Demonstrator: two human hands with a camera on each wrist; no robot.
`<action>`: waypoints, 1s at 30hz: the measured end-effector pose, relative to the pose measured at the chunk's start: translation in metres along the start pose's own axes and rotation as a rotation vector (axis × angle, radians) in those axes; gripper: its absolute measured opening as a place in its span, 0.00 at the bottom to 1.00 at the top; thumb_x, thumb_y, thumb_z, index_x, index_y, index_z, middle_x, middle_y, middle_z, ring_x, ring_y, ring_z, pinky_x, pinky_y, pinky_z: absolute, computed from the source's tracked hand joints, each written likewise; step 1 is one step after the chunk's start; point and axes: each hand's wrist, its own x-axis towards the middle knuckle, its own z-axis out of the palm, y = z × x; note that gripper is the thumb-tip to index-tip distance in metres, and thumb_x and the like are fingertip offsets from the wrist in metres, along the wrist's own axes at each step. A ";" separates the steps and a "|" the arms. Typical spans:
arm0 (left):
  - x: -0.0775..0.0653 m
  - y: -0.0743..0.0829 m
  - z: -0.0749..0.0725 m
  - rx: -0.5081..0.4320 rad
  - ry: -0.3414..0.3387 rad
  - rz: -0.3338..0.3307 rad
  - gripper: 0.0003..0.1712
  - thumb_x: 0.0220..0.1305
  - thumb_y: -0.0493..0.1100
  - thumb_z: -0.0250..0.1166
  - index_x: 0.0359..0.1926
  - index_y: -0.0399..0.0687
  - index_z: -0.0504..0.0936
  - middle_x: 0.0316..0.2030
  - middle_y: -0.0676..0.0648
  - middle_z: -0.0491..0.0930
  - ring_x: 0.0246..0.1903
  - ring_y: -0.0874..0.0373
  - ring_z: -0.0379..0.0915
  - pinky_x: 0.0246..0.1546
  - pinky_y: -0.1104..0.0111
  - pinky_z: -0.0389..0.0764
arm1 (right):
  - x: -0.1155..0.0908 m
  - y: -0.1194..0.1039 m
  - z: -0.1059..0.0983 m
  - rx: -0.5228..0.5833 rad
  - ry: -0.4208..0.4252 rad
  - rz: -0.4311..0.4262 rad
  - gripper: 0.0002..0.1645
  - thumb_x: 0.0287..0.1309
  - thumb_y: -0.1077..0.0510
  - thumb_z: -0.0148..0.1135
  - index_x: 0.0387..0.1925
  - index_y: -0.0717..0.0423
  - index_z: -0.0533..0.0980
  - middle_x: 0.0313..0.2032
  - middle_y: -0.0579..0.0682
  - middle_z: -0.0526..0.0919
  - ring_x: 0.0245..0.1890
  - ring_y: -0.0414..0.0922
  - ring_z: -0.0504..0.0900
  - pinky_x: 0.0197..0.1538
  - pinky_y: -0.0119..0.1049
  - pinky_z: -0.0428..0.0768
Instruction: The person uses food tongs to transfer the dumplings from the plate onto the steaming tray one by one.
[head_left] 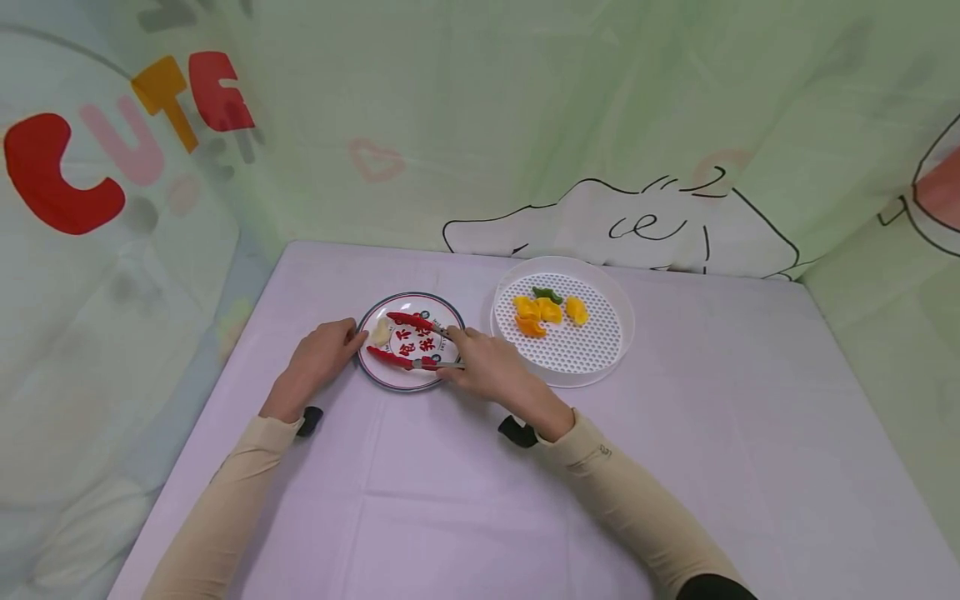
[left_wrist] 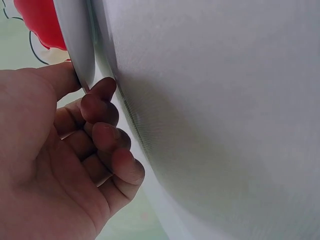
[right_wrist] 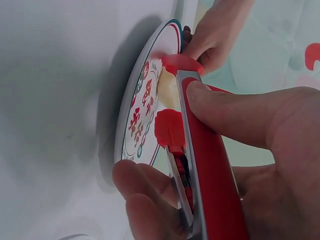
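Observation:
A white plate (head_left: 405,302) with a dark and red rim and red characters lies on the table. My left hand (head_left: 322,354) pinches its left rim; in the left wrist view the thumb is on the upper side and curled fingers (left_wrist: 105,110) are at the underside. My right hand (head_left: 491,367) grips red-and-metal tongs (right_wrist: 210,170), thumb along one arm. The tongs' red tips are spread over the plate. A pale yellow piece (head_left: 381,332) sits on the plate's left part, between the tips, apart from the lower one.
Right of the plate stands a round white tray (head_left: 570,354) with a perforated floor. It holds several yellow pieces (head_left: 550,310), an orange piece (head_left: 531,327) and a green piece (head_left: 547,295). A printed curtain (head_left: 420,108) rises behind the lilac-white table (head_left: 450,508).

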 end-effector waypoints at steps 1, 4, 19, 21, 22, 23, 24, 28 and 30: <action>0.000 0.000 0.000 0.001 0.001 0.002 0.16 0.66 0.52 0.53 0.31 0.44 0.71 0.21 0.48 0.70 0.23 0.56 0.66 0.23 0.68 0.65 | 0.000 0.000 0.000 0.000 -0.003 -0.004 0.41 0.52 0.38 0.60 0.65 0.48 0.61 0.59 0.53 0.71 0.51 0.49 0.75 0.51 0.45 0.75; 0.001 -0.001 0.002 0.009 0.000 0.004 0.16 0.66 0.52 0.53 0.31 0.44 0.71 0.20 0.48 0.70 0.23 0.56 0.66 0.23 0.68 0.65 | 0.000 0.001 -0.001 0.004 -0.012 -0.010 0.40 0.52 0.38 0.60 0.64 0.47 0.61 0.59 0.53 0.71 0.51 0.49 0.75 0.51 0.46 0.75; 0.003 -0.004 0.005 0.026 0.026 0.012 0.16 0.66 0.52 0.52 0.30 0.44 0.70 0.19 0.48 0.69 0.22 0.56 0.65 0.22 0.68 0.64 | -0.006 0.005 -0.004 0.007 -0.009 -0.043 0.34 0.55 0.42 0.60 0.61 0.48 0.66 0.55 0.50 0.76 0.49 0.45 0.76 0.46 0.43 0.76; 0.003 -0.004 0.005 0.027 0.028 0.012 0.16 0.66 0.53 0.52 0.31 0.44 0.70 0.19 0.48 0.69 0.22 0.56 0.65 0.22 0.68 0.64 | -0.007 0.006 -0.004 0.006 0.007 -0.055 0.32 0.55 0.43 0.60 0.60 0.48 0.67 0.51 0.49 0.78 0.43 0.44 0.76 0.40 0.39 0.76; 0.002 -0.004 0.005 0.028 0.029 0.012 0.16 0.66 0.53 0.52 0.30 0.44 0.70 0.19 0.48 0.69 0.22 0.56 0.65 0.22 0.68 0.64 | -0.007 0.007 -0.003 0.003 0.014 -0.060 0.32 0.56 0.43 0.59 0.60 0.49 0.68 0.49 0.48 0.79 0.40 0.43 0.75 0.38 0.37 0.75; 0.002 -0.004 0.005 0.027 0.029 0.012 0.17 0.66 0.53 0.52 0.31 0.44 0.70 0.20 0.48 0.69 0.22 0.56 0.65 0.22 0.68 0.64 | -0.008 0.008 -0.003 0.001 0.022 -0.066 0.31 0.56 0.43 0.59 0.59 0.49 0.69 0.46 0.48 0.79 0.37 0.43 0.74 0.35 0.35 0.73; 0.002 -0.004 0.005 0.026 0.029 0.013 0.17 0.67 0.52 0.52 0.31 0.44 0.70 0.20 0.47 0.69 0.22 0.56 0.65 0.22 0.68 0.64 | -0.008 0.009 -0.003 -0.002 0.030 -0.071 0.30 0.56 0.44 0.59 0.59 0.49 0.69 0.44 0.47 0.80 0.35 0.42 0.73 0.33 0.34 0.71; 0.002 -0.003 0.005 0.023 0.028 0.014 0.17 0.67 0.52 0.52 0.31 0.44 0.71 0.20 0.47 0.70 0.22 0.56 0.65 0.22 0.68 0.64 | -0.009 0.014 -0.001 -0.011 0.051 -0.084 0.28 0.56 0.45 0.60 0.57 0.49 0.71 0.39 0.46 0.80 0.31 0.42 0.71 0.29 0.32 0.68; 0.002 -0.003 0.005 0.022 0.025 0.014 0.16 0.67 0.52 0.52 0.31 0.43 0.71 0.20 0.47 0.70 0.22 0.56 0.65 0.22 0.68 0.65 | -0.009 0.015 -0.001 -0.009 0.055 -0.084 0.28 0.55 0.45 0.61 0.57 0.49 0.71 0.39 0.46 0.80 0.31 0.42 0.71 0.28 0.32 0.67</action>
